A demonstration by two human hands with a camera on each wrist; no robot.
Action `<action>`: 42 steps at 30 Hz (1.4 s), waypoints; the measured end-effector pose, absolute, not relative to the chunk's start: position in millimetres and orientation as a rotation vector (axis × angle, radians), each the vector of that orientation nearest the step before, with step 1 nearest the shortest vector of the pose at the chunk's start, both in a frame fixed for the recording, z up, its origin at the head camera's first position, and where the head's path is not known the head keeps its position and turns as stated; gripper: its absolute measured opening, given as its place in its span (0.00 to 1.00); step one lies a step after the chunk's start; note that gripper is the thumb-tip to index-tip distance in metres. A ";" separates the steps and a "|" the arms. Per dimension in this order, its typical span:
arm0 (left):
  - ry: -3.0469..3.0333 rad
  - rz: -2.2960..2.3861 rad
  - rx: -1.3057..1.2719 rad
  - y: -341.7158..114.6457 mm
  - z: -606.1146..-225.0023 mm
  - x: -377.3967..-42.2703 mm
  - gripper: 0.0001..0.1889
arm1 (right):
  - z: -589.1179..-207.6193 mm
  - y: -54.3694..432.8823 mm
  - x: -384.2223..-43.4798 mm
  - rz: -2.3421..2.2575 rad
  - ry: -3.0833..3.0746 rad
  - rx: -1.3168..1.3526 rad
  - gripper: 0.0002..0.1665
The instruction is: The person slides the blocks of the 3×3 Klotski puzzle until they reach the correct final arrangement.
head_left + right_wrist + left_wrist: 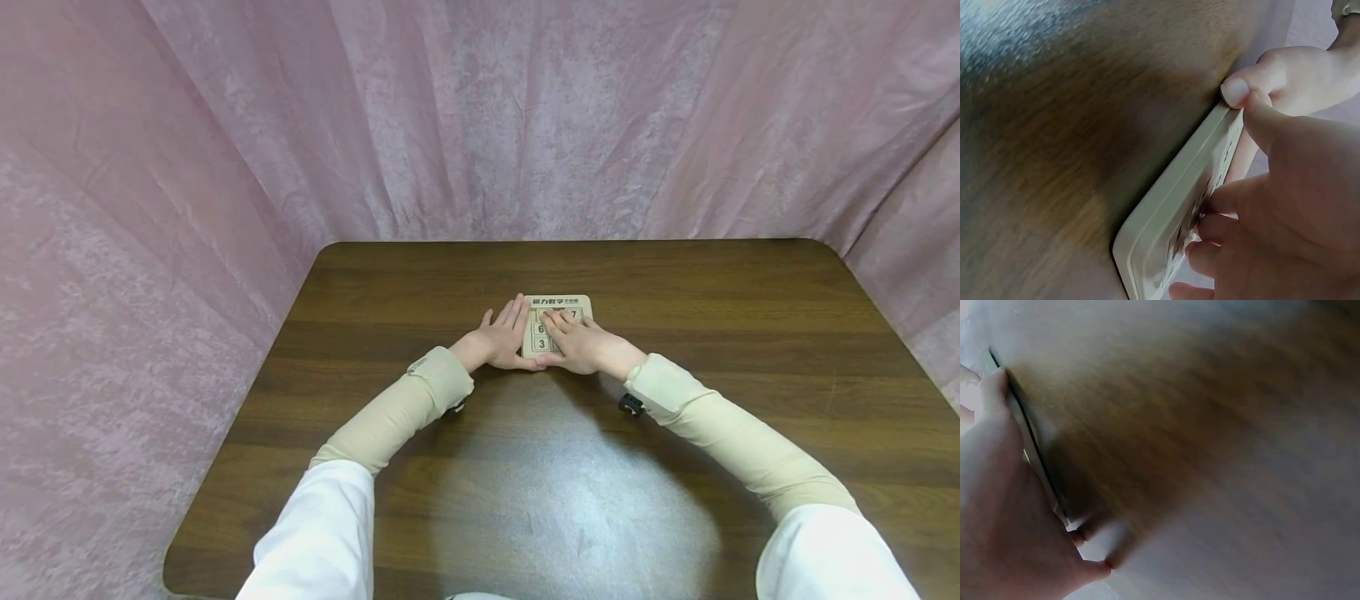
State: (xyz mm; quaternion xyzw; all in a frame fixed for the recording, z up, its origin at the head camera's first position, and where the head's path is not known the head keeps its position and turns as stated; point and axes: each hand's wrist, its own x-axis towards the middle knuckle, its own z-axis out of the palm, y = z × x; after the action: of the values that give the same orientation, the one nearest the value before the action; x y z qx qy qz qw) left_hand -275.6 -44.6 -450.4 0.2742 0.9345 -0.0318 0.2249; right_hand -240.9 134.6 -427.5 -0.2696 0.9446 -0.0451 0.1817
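Observation:
A cream number slide puzzle point(570, 300) lies flat on the table, dark printed lettering along its far edge and numbered tiles below, among them 3, 6 and 7. My left hand point(504, 340) rests along its left side with straight fingers, the thumb reaching to the near left corner. From the right, my right hand point(581, 343) lays its spread fingertips on the tiles and covers several of them. Both thumbs meet at the near edge. In the right wrist view, the puzzle's rounded frame point(1166, 194) shows beside the fingers; the left wrist view shows its dark lower edge.
The brown wooden table point(420, 279) has rounded corners and a bright reflection near its front. A pink curtain point(487, 125) hangs behind it and at both sides. Small black devices point(632, 405) sit under the wrists on the beige sleeves.

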 end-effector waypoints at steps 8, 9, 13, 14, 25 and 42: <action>2.575 -0.079 0.753 -44.6 -448.0 -275.5 0.62 | -424.1 131.8 -241.7 -0.124 2.661 -0.764 0.48; 2.574 -0.075 0.751 -44.6 -448.1 -275.5 0.62 | -423.6 131.5 -241.8 -0.124 2.659 -0.762 0.48; 2.570 -0.069 0.748 -44.8 -447.5 -275.5 0.62 | -422.4 130.8 -242.0 -0.117 2.655 -0.759 0.46; 2.570 -0.069 0.748 -44.8 -447.4 -275.5 0.62 | -422.4 130.7 -242.1 -0.116 2.656 -0.758 0.46; 2.569 -0.073 0.747 -44.8 -447.2 -274.7 0.62 | -426.5 129.5 -242.3 -0.136 2.650 -0.756 0.46; 2.583 -0.073 0.764 -45.2 -447.4 -272.7 0.62 | -429.6 139.4 -239.1 -0.187 2.674 -0.766 0.48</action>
State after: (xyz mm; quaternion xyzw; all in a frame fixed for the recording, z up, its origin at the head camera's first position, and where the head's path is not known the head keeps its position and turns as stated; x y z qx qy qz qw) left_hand -272.7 -45.2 -447.4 0.2765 0.9348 -0.0264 0.2214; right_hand -239.1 139.4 -429.6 -0.2704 0.9442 -0.0660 0.1762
